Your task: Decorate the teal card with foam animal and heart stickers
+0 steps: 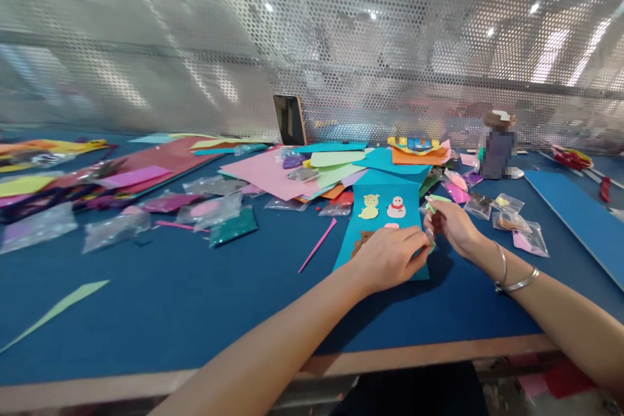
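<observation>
My right hand, with two silver bangles on the wrist, pinches a small light green piece, perhaps paper or foam. The fingertips of my left hand are closed against its lower end, partly hiding it. Both hands are over the right edge of a turquoise sheet lying on the table. On that sheet are a pale yellow animal cutout and a pink-and-white snowman-like figure with a red scarf. A brown cutout and a small pink piece are partly covered by my left hand.
A pink strip and a light green offcut lie on the blue table. Coloured sheets and small plastic bags are spread behind. A phone leans against the perforated metal panel. A blue board lies right.
</observation>
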A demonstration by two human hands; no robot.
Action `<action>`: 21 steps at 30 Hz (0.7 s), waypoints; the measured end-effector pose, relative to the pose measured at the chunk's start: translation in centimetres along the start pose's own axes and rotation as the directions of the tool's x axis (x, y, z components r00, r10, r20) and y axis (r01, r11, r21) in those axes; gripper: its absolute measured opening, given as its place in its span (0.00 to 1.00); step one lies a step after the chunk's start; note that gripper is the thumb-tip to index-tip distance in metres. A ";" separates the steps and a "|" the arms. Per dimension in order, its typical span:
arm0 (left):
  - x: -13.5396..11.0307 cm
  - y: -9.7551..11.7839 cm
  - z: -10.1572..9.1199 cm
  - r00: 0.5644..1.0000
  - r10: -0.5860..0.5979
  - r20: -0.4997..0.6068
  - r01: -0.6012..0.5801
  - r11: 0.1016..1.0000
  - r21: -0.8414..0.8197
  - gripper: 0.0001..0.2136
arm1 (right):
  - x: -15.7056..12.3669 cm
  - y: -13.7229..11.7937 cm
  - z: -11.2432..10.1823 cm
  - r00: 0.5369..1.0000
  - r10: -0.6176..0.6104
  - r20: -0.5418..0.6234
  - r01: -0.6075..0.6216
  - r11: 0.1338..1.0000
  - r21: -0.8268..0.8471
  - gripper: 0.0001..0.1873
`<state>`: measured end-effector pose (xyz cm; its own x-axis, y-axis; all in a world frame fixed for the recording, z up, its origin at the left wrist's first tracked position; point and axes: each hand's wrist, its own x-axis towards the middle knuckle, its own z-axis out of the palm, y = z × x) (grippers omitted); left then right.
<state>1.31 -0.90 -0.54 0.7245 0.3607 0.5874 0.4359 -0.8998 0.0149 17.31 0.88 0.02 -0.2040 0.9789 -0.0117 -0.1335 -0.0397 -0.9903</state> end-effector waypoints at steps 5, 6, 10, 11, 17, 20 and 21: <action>-0.1 0.1 0.0 0.996 0.009 -0.083 -0.011 1.000 -0.021 0.10 | 0.1 0.1 0.0 0.999 0.022 -0.026 -0.022 1.000 0.003 0.24; -0.1 0.2 0.0 0.995 0.012 -0.096 -0.015 1.000 -0.025 0.10 | 0.1 0.2 0.1 0.999 0.024 -0.034 -0.024 1.000 -0.003 0.25; 0.0 0.4 -0.1 0.991 0.024 -0.135 -0.029 0.999 -0.038 0.09 | 0.3 0.4 0.1 0.999 0.027 -0.038 -0.028 0.998 -0.051 0.24; 0.0 0.4 -0.1 0.989 0.020 -0.146 -0.027 0.999 -0.042 0.08 | 0.3 0.5 0.1 0.999 0.025 -0.033 -0.027 0.998 -0.063 0.23; -0.3 0.3 -0.5 0.970 -0.038 -0.241 0.009 0.993 -0.120 0.05 | 0.6 0.6 -0.1 1.000 0.019 -0.007 -0.019 0.993 -0.114 0.17; 0.0 0.2 -1.2 0.934 -0.160 -0.319 0.092 0.972 -0.216 0.04 | 0.7 0.6 -0.3 1.000 0.015 -0.005 -0.015 0.990 -0.139 0.16; 0.3 0.3 -1.5 0.915 -0.223 -0.337 0.137 0.956 -0.261 0.05 | 0.8 0.6 -0.4 1.000 0.012 -0.001 -0.012 0.989 -0.150 0.16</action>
<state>0.90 -1.39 0.84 0.3854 0.4482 0.8066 0.3770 -0.8743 0.3056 17.46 1.70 -0.64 -0.2044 0.9786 -0.0237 0.0162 -0.0208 -0.9997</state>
